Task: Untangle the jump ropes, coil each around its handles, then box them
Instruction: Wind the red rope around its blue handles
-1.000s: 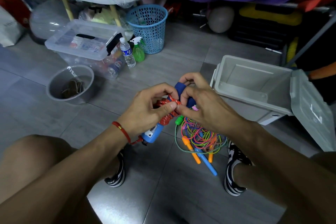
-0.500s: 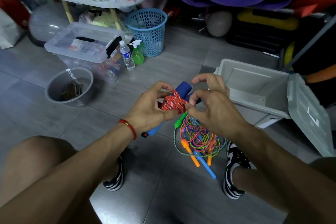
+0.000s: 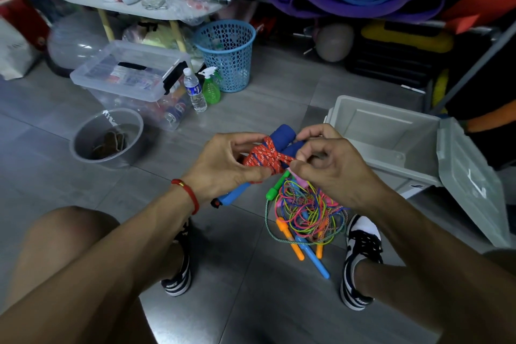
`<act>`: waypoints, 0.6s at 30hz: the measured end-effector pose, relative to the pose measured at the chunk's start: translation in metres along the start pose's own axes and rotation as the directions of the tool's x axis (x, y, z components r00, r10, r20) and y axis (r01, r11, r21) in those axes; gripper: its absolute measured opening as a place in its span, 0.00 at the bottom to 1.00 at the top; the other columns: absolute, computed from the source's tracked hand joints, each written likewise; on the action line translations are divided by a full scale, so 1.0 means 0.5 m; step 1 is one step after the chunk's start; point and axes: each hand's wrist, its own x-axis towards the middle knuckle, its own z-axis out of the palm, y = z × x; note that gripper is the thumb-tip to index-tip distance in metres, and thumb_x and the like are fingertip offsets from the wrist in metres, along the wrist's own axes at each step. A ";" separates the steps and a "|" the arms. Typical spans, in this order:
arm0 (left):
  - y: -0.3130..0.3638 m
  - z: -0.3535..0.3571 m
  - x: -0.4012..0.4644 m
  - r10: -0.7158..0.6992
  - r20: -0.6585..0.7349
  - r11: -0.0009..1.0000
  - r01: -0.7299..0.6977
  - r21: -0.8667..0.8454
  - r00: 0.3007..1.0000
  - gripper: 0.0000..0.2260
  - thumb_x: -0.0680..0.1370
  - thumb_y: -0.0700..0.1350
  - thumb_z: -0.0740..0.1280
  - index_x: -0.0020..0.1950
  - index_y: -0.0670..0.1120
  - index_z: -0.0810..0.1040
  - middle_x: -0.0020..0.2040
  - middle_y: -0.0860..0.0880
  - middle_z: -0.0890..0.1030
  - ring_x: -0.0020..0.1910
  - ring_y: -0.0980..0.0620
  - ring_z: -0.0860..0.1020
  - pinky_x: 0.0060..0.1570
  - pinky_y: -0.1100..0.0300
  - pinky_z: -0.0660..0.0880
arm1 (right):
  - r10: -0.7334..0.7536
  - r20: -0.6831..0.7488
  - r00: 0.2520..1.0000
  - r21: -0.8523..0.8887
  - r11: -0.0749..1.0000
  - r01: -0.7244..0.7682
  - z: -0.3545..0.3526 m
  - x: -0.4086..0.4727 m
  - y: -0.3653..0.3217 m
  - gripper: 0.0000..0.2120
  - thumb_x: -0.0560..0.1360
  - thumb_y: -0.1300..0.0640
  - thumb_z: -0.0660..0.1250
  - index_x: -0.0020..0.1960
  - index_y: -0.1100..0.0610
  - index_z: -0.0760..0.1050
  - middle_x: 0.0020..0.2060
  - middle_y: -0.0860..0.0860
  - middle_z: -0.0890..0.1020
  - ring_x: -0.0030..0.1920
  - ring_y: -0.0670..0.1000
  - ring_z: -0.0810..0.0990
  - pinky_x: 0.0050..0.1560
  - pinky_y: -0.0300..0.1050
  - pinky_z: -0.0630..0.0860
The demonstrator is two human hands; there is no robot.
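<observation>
My left hand [image 3: 223,167] grips a red speckled jump rope [image 3: 264,158] coiled around its two blue handles [image 3: 283,134], held above the floor. The fingertips of my right hand [image 3: 332,167] pinch the rope's coil at its right side. On the floor just below lies a tangled pile of thin coloured jump ropes [image 3: 304,209] with green, orange, blue and pink handles. An open grey box [image 3: 391,134] stands to the right, its lid [image 3: 472,179] folded out to the side.
My two shoes [image 3: 360,257] flank the pile. A grey bowl [image 3: 107,138], a clear lidded bin [image 3: 131,75], a water bottle [image 3: 194,91], a green spray bottle [image 3: 210,86] and a blue basket [image 3: 226,54] stand at the back left. Rolled mats fill the back.
Both hands have turned the coiled bundle so more of the red wraps face up. My right fingers have shifted from covering the handles to pinching the rope's right side.
</observation>
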 end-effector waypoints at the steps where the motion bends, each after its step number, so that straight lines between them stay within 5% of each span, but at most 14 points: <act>1: 0.005 -0.001 -0.001 0.042 0.022 0.996 -0.044 0.073 0.999 0.24 0.70 0.34 0.78 0.63 0.47 0.79 0.54 0.48 0.85 0.52 0.50 0.83 0.50 0.60 0.82 | 0.005 -0.026 1.000 0.009 1.000 -0.005 -0.001 0.000 -0.004 0.10 0.73 0.65 0.74 0.35 0.56 0.79 0.57 0.47 0.72 0.58 0.43 0.77 0.53 0.34 0.75; 3: 0.016 0.001 -0.006 0.086 0.088 0.961 -0.106 0.256 0.992 0.20 0.72 0.43 0.77 0.63 0.50 0.77 0.51 0.51 0.84 0.48 0.55 0.82 0.48 0.62 0.79 | 0.002 -0.096 0.995 0.034 0.999 0.001 -0.004 0.002 -0.012 0.09 0.73 0.66 0.74 0.36 0.59 0.78 0.56 0.50 0.74 0.55 0.41 0.78 0.48 0.30 0.75; 7: 0.021 0.002 -0.023 -0.158 0.137 0.886 0.079 0.457 0.978 0.32 0.63 0.71 0.70 0.59 0.55 0.73 0.49 0.54 0.83 0.46 0.56 0.82 0.49 0.56 0.80 | -0.041 -0.171 0.984 0.079 0.995 0.055 -0.025 0.007 -0.025 0.08 0.72 0.65 0.76 0.36 0.59 0.80 0.56 0.53 0.76 0.56 0.42 0.79 0.49 0.32 0.76; 11: 0.029 0.019 -0.019 -0.216 0.204 0.912 0.123 0.391 0.955 0.26 0.62 0.66 0.74 0.55 0.55 0.77 0.49 0.51 0.84 0.49 0.49 0.83 0.55 0.45 0.80 | -0.028 -0.151 0.988 -0.014 1.000 0.027 -0.068 0.006 -0.022 0.07 0.70 0.59 0.78 0.36 0.55 0.82 0.53 0.51 0.80 0.54 0.44 0.80 0.54 0.33 0.74; 14: 0.047 0.033 0.001 -0.136 0.134 0.896 0.064 0.439 0.982 0.18 0.68 0.57 0.75 0.55 0.53 0.79 0.47 0.50 0.84 0.46 0.48 0.82 0.53 0.47 0.80 | -0.029 -0.230 0.973 -0.339 0.939 -0.052 -0.111 0.001 -0.009 0.07 0.69 0.52 0.77 0.39 0.49 0.79 0.51 0.49 0.79 0.54 0.48 0.79 0.59 0.46 0.75; 16: 0.062 0.043 0.020 -0.028 0.143 0.802 -0.063 0.594 0.989 0.17 0.70 0.51 0.77 0.56 0.53 0.80 0.48 0.52 0.84 0.45 0.52 0.81 0.52 0.53 0.78 | -0.108 -0.186 0.977 -0.554 0.832 -0.014 -0.131 -0.011 -0.012 0.15 0.69 0.47 0.77 0.51 0.47 0.77 0.57 0.48 0.74 0.58 0.49 0.74 0.61 0.47 0.72; 18: 0.082 0.067 0.041 0.107 0.179 0.682 -0.203 0.703 0.978 0.21 0.68 0.51 0.78 0.60 0.52 0.81 0.51 0.52 0.83 0.49 0.53 0.80 0.53 0.61 0.76 | -0.123 0.016 0.992 -0.615 0.781 0.107 -0.144 -0.018 -0.024 0.29 0.69 0.43 0.76 0.67 0.46 0.70 0.65 0.47 0.72 0.65 0.51 0.71 0.66 0.48 0.68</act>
